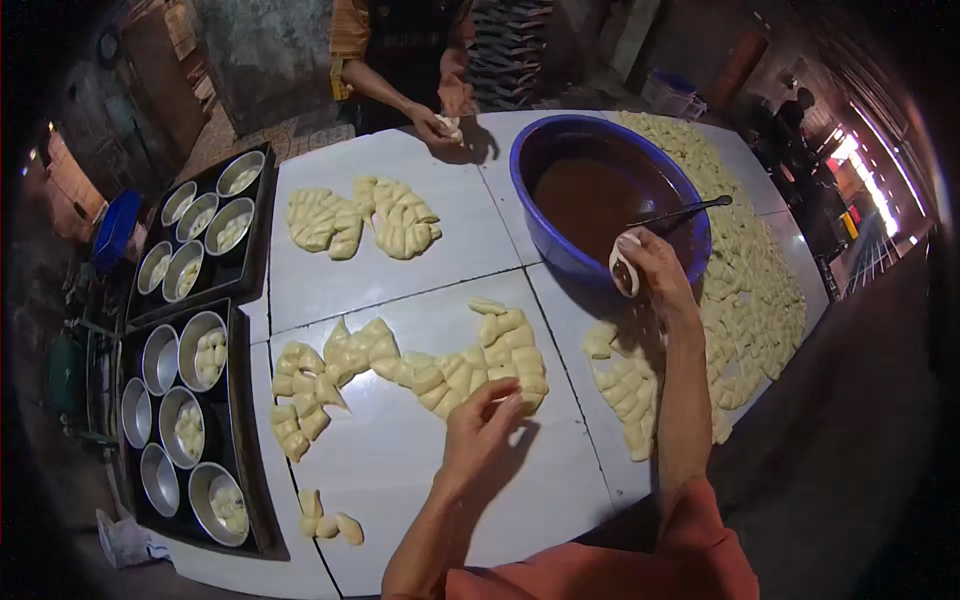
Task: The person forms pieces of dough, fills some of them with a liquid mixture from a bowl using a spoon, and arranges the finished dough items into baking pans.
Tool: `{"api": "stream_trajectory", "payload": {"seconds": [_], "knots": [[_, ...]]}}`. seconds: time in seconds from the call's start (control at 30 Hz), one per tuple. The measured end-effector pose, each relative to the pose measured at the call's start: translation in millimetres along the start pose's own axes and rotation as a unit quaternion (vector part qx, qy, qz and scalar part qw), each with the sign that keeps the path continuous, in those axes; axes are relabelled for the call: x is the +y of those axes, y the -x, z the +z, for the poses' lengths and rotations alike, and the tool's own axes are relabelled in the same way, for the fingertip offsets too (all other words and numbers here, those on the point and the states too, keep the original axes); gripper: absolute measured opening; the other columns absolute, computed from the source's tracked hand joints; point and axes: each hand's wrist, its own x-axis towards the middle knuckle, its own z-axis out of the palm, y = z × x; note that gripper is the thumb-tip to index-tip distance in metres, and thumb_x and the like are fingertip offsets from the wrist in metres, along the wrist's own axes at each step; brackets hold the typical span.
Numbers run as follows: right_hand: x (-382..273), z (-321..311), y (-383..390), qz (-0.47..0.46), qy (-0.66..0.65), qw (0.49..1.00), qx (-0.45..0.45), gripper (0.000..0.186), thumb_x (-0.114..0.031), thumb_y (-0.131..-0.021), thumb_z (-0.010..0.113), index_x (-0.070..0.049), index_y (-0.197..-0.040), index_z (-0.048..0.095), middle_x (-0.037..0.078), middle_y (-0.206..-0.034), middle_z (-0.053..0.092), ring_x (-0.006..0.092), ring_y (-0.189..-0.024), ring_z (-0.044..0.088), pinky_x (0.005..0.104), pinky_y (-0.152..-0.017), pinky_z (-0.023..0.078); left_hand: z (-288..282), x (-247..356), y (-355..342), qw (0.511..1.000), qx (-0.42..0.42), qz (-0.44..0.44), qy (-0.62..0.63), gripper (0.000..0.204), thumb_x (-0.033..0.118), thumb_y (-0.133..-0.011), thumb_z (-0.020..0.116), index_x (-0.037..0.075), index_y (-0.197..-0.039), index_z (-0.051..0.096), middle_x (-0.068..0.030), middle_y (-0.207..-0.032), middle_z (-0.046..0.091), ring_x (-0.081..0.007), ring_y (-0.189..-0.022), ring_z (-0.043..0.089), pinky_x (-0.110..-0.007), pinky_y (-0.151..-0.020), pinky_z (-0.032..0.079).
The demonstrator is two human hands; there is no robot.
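Observation:
My right hand (655, 268) is closed around a flattened, cupped piece of dough (624, 270) at the near rim of a blue basin (545, 235). Brown paste (590, 200) fills part of the basin, and a dark-handled spoon (685, 212) rests in it. Over the near tile, my left hand (485, 430) hovers beside a patch of pale dough pieces (450, 380). Its fingers are loosely bent with the thumb apart, and nothing shows in them. More dough pieces (628, 395) lie under my right forearm.
Two black trays (265, 470) with round metal tins (160, 360) stand on the left, several tins holding dough. A large spread of small dough pieces (750, 310) covers the right side. Across the table, a person's hands (437, 125) work a dough piece. Two dough clusters (325, 222) lie nearer.

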Motion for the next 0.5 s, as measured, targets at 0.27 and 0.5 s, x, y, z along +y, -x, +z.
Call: {"api": "stream_trajectory", "payload": {"seconds": [0.27, 0.5], "knots": [[61, 108, 106, 0.113, -0.283, 0.951, -0.043, 0.013, -0.019, -0.098, 0.062, -0.008, -0.103, 0.057, 0.000, -0.083, 0.064, 0.0067, -0.067, 0.063, 0.0195, -0.056, 0.050, 21, -17, -8, 0.947, -0.065, -0.039, 0.312, 0.043, 0.038, -0.101, 0.053, 0.000, -0.119, 0.061, -0.0073, -0.108, 0.067, -0.0174, -0.107, 0.061, -0.035, -0.090, 0.050], [74, 168, 166, 0.062, -0.080, 0.987, -0.122, 0.059, -0.003, -0.080, 0.075, -0.002, -0.133, 0.049, 0.009, -0.118, 0.056, 0.0195, -0.112, 0.058, 0.0303, -0.093, 0.050, -51, -38, 22, 0.957, 0.129, -0.025, 0.258, 0.023, 0.016, -0.093, 0.068, -0.001, -0.108, 0.067, -0.0108, -0.098, 0.068, -0.0136, -0.085, 0.065, -0.027, -0.069, 0.055]]}}
